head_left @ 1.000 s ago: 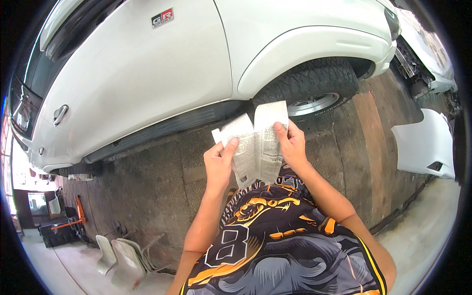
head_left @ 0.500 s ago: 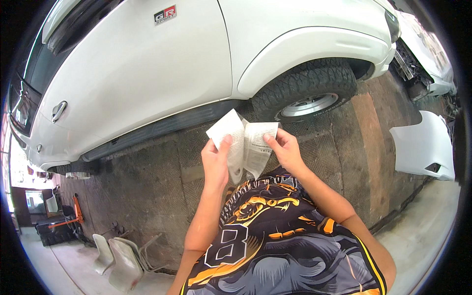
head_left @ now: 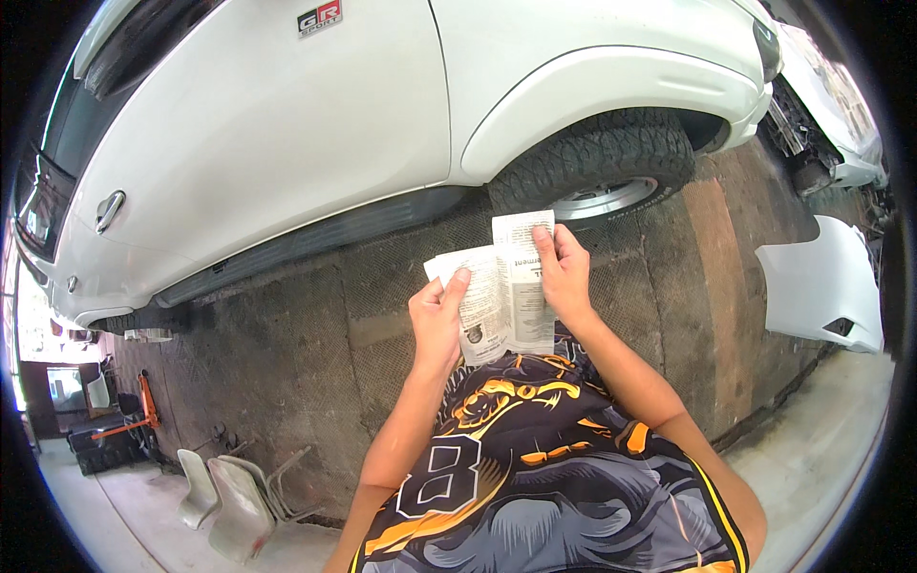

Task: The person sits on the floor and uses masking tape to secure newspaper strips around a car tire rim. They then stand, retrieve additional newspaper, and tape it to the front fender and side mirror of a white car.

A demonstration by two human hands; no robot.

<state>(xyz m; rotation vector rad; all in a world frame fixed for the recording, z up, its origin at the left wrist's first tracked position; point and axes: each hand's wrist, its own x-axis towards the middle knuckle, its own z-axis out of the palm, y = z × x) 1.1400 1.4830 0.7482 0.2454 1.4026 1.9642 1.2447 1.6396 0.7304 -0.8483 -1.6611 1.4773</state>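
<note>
A printed sheet of newspaper [head_left: 501, 296] hangs between my two hands in front of my body. My left hand [head_left: 439, 310] pinches its left side, thumb on top of the print. On the right edge, higher up, my right hand [head_left: 564, 267] grips it with the thumb across the front. A crease runs down the middle, and small print with a dark picture shows on the lower left part. The fingers behind the paper are hidden.
A white car [head_left: 315, 124] stands ahead, with its black running board [head_left: 325, 244] and front tire [head_left: 602, 158] beyond the newspaper. At right lies a white bumper-like panel [head_left: 823, 286]. Pale chairs [head_left: 234, 501] and an orange-handled jack [head_left: 148, 406] are at lower left.
The newspaper has been spread flatter, its two sides now facing me. My right hand has moved slightly up and right; my left hand has shifted a little right.
</note>
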